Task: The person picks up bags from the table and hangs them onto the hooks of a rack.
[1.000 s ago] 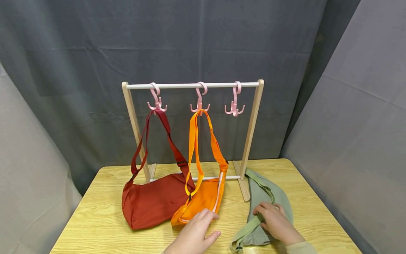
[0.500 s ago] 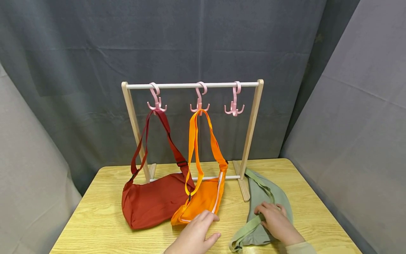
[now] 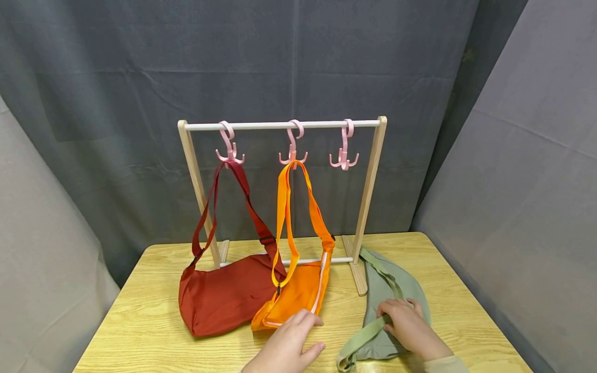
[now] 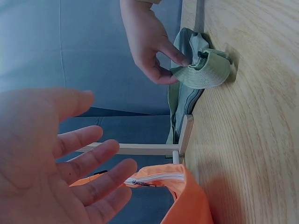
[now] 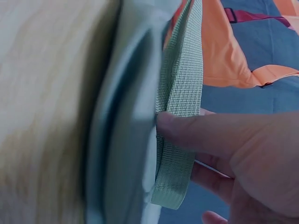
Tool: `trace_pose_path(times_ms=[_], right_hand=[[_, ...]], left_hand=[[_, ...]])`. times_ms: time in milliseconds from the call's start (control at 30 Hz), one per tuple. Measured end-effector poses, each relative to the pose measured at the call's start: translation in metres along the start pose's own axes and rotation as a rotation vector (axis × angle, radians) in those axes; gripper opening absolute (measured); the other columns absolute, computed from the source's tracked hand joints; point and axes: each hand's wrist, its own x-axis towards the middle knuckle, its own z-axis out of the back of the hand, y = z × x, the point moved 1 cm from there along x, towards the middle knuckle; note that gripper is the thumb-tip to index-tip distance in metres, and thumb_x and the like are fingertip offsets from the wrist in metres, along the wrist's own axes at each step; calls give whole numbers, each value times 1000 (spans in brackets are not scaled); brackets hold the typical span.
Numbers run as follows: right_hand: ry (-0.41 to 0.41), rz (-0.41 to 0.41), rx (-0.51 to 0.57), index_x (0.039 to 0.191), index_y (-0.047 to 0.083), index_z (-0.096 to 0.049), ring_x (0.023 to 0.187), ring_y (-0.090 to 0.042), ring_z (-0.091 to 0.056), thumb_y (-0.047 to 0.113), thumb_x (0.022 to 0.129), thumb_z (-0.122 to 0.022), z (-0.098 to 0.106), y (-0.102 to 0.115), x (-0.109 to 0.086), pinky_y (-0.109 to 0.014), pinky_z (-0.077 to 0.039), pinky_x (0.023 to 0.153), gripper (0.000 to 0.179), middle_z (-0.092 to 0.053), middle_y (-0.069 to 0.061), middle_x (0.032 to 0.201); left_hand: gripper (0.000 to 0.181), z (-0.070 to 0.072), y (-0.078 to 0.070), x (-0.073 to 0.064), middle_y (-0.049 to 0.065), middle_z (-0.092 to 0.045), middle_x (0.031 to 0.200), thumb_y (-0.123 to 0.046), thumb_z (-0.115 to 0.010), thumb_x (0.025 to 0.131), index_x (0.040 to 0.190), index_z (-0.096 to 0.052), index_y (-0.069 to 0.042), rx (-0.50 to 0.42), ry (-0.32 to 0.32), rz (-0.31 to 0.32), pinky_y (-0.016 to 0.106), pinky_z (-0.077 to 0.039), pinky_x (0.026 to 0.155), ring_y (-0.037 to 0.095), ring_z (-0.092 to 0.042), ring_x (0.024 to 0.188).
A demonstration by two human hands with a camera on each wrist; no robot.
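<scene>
A grey-green shoulder bag (image 3: 412, 285) lies flat at the right of the table. Its light green webbing strap (image 5: 184, 88) passes between the thumb and fingers of my right hand (image 3: 407, 326), which pinches it over the bag. In the left wrist view, a loop of the strap (image 4: 205, 74) hangs from that pinch. My left hand (image 3: 286, 344) hovers with fingers extended in front of the orange bag (image 3: 298, 290) and holds nothing. The orange bag's strap hangs from the middle pink hook (image 3: 293, 147). Left of it, a dark red bag (image 3: 228, 292) hangs by its strap from the left hook (image 3: 229, 145).
A wooden rack (image 3: 373, 176) with a white top bar (image 3: 261, 126) stands at the back of the table. The right pink hook (image 3: 344, 150) bears no bag. Grey curtains (image 3: 116, 77) surround the wooden table (image 3: 140, 311) behind and at both sides.
My right hand has shifted very slightly to the right, still pinching the green strap. The left hand and the hung bags stay put.
</scene>
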Motion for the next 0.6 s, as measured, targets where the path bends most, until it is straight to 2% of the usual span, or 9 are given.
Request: trace_pose_path(times_ms=[267, 400, 600], right_hand=[[-63, 105, 24, 91, 32, -69, 99, -16, -65, 8, 74, -91, 12, 12, -3, -65, -39, 96, 37, -67, 19, 97], [-97, 156, 50, 91, 32, -67, 100, -16, -65, 7, 75, -89, 19, 21, -3, -60, -40, 95, 37, -69, 17, 99], [-118, 192, 91, 91, 32, -64, 100, -15, -63, 7, 75, -90, 23, 34, -3, -58, -39, 92, 39, -69, 19, 98]], left_hand=[[34, -4, 0, 2, -9, -60, 119, -35, -72, 98, 126, -61, -21, -4, 1, -12, 28, -53, 93, 9, -61, 108], [34, -7, -1, 4, -10, -59, 118, -35, -73, 97, 126, -61, -21, -1, 15, -1, 27, -53, 93, 6, -59, 106], [35, -7, -3, 7, -8, -60, 118, -37, -73, 96, 126, -61, -21, 3, 37, 21, 28, -53, 92, 5, -58, 104]])
